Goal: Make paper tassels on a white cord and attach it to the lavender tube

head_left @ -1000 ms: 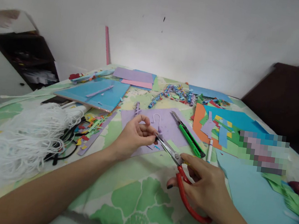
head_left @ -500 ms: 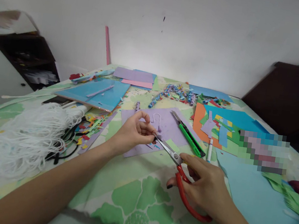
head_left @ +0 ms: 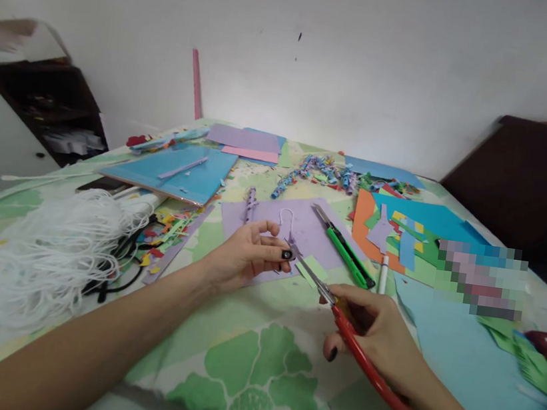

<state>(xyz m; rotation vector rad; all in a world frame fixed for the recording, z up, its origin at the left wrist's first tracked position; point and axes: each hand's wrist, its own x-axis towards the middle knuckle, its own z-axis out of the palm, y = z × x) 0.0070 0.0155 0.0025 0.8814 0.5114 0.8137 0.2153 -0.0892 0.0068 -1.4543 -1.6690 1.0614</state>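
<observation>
1. The scissors (head_left: 340, 311) lay in the right hand (head_left: 377, 340), whose fingers (head_left: 334, 354) were closed round the red handles; the blades were shut, tips pointing at the left fingertips.
2. The left hand (head_left: 247, 255) rested on the desk (head_left: 233, 354), fingers (head_left: 277, 254) curled and pinched together at the scissor tips; what they pinched was too small to tell.
3. Under those fingers lay a purple sheet (head_left: 311, 227), with a white loop (head_left: 286, 217) just beyond them.
4. A green knife (head_left: 346, 248) and a pen (head_left: 384, 273) lay beyond the right fingers.
5. White cord (head_left: 40, 248) was heaped well left of the left fingers, with paper scraps (head_left: 166, 231) between.
</observation>
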